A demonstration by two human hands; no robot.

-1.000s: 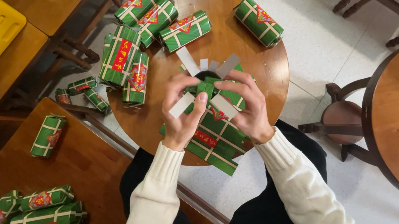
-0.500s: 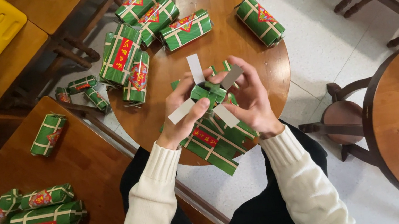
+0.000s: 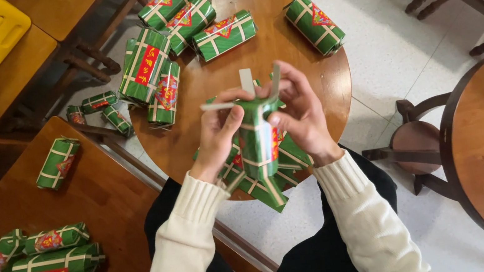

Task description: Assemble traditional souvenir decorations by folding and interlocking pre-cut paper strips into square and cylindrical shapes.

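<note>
The green roll (image 3: 257, 140) stood upright above the round table (image 3: 310, 82), pinched between both hands. The left hand (image 3: 216, 134) gripped its side; the right hand (image 3: 302, 115) closed on pale strips (image 3: 246, 81) at its top. It looked firm, fairly light, with a slick wrap, best grasped around the middle. More rolls (image 3: 221, 34) lay behind.
</note>
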